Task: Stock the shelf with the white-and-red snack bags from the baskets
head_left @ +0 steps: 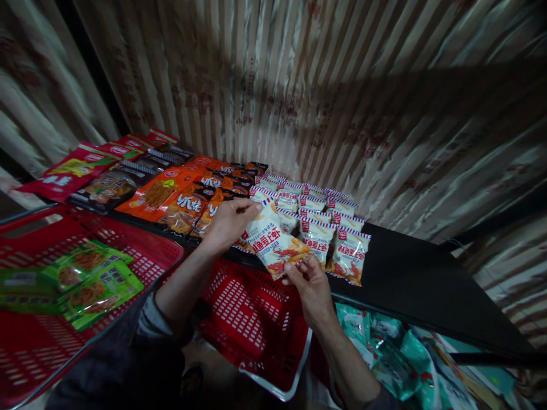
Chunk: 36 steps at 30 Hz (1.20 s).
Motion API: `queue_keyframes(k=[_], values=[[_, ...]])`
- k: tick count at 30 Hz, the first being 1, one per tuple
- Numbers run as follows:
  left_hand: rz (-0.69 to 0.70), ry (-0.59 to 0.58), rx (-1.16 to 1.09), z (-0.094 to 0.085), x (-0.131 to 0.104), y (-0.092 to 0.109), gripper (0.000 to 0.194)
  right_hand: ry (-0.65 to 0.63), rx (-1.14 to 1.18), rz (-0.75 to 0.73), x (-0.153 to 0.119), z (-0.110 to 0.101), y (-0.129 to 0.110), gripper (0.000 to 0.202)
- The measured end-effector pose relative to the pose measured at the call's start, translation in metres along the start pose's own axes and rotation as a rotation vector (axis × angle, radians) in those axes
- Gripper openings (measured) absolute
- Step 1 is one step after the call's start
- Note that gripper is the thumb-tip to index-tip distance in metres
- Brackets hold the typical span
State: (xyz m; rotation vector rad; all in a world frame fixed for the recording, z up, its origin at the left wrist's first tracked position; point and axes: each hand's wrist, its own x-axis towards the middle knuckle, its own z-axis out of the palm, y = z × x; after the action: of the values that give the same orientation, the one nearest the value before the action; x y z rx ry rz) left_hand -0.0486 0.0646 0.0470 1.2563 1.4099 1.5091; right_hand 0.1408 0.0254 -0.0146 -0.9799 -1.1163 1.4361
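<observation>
Head view: left hand and right hand are pinching a white packet, any sideways nudge risking disordering packet rows at two o'clock.

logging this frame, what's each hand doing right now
Left hand: closed on the top edge of a white snack bag.
Right hand: closed on that bag's lower edge.

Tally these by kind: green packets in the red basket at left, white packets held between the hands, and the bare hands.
Green packets in the left red basket: 3
White packet held: 1
Bare hands, left hand and right hand: 2
Total: 6
</observation>
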Motion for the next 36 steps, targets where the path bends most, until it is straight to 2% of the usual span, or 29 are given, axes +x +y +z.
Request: queue_keyframes(k=[6,12,14,17,22,25,36], values=[[-0.024,0.049,0.075,0.000,0.002,-0.001,0.020,-0.046,-0.054,0.014,0.000,-0.002,0.001,0.040],[0.000,0.058,0.053,0.004,0.002,-0.001,0.010,0.120,-0.037,-0.125,0.005,-0.007,0.003,0.036],[-0.014,0.048,0.065,0.005,0.002,-0.001,0.009,0.141,-0.058,-0.153,0.006,-0.009,0.003,0.034],[-0.021,0.051,0.080,0.007,0.002,-0.002,0.009,0.130,-0.118,-0.175,0.005,-0.011,0.001,0.033],[0.016,0.136,0.147,0.008,0.003,-0.006,0.012,0.119,-0.310,-0.259,-0.002,-0.011,-0.005,0.030],[0.017,0.147,0.149,0.008,0.002,-0.007,0.012,0.125,-0.403,-0.298,-0.006,-0.011,-0.008,0.029],[-0.017,0.160,0.077,0.010,0.000,-0.002,0.012,0.174,-0.283,-0.288,-0.008,-0.004,-0.012,0.031]])
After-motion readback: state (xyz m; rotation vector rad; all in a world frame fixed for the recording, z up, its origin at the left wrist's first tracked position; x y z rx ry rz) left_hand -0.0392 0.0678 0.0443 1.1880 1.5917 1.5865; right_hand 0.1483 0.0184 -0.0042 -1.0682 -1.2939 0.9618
